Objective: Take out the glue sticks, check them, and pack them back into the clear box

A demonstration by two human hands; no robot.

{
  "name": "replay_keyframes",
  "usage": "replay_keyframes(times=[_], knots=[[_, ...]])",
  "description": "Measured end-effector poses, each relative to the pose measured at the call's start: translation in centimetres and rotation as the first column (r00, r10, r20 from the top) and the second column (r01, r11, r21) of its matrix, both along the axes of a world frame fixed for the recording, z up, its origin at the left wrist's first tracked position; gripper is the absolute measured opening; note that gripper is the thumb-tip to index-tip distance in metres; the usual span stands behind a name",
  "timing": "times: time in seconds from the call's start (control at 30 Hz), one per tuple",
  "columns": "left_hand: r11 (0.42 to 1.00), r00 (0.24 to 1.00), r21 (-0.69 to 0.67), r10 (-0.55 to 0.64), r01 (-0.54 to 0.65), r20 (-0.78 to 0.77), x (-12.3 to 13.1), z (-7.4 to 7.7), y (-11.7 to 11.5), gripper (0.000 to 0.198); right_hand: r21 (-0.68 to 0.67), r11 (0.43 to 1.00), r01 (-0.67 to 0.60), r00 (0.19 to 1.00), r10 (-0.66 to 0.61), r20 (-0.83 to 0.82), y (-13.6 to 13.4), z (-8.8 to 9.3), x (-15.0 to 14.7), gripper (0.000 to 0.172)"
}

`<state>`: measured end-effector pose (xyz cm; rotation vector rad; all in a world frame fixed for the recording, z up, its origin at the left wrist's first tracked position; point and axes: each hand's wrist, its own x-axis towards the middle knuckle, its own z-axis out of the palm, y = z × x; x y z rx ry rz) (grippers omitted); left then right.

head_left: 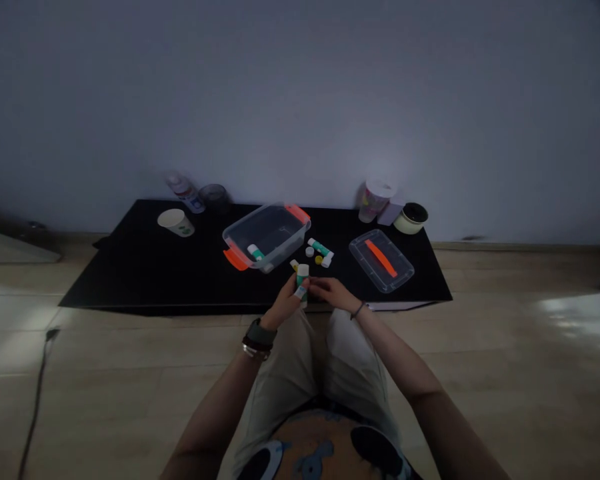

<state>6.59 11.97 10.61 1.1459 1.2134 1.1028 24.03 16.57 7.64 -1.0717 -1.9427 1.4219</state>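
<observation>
Wrapped in my left hand (286, 303) is a green and white glue stick (303, 275), held upright at the front edge of the black table. My right hand (330, 291) is beside it, its fingertips at the stick's right side; whether they pinch anything is hidden. Just beyond my hands lie another green and white stick (321, 249), a white cap (309, 252) and a yellow cap (319, 260). To the left is a clear box (280, 252) with orange latches and a similar stick (255, 253) inside.
A clear lid (399, 262) with an orange handle lies at the right of the black table (145, 273). Along the back stand a bottle (186, 193), a dark glass (215, 198), a patterned cup (374, 202) and a cream pot (408, 223). A paper cup (176, 223) is at left.
</observation>
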Motion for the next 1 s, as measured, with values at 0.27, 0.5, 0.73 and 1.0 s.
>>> replay_keyframes(times=[0.27,0.5,0.73,1.0], knots=[[0.993,0.982,-0.114,0.047,-0.027,0.181,-0.6,-1.1,-0.7,0.063,0.414,0.885,0.215,0.752,-0.42,0.508,5.4,-0.3,1.6,0.036],[0.994,0.991,-0.1,-0.022,0.036,0.135,-1.0,-1.0,-1.0,0.058,0.387,0.917,0.094,0.655,-0.349,0.67,5.3,-1.7,1.2,0.031],[0.995,0.999,-0.087,-0.049,0.051,0.022,-0.9,-0.8,-1.3,0.056,0.178,0.915,0.363,0.828,-0.404,0.389,5.2,-2.3,2.9,0.021],[0.997,0.99,-0.001,-0.074,0.075,-0.122,0.7,-0.8,-1.0,0.047,-0.362,0.88,0.306,0.878,-0.408,-0.249,3.8,-0.1,0.5,0.046]])
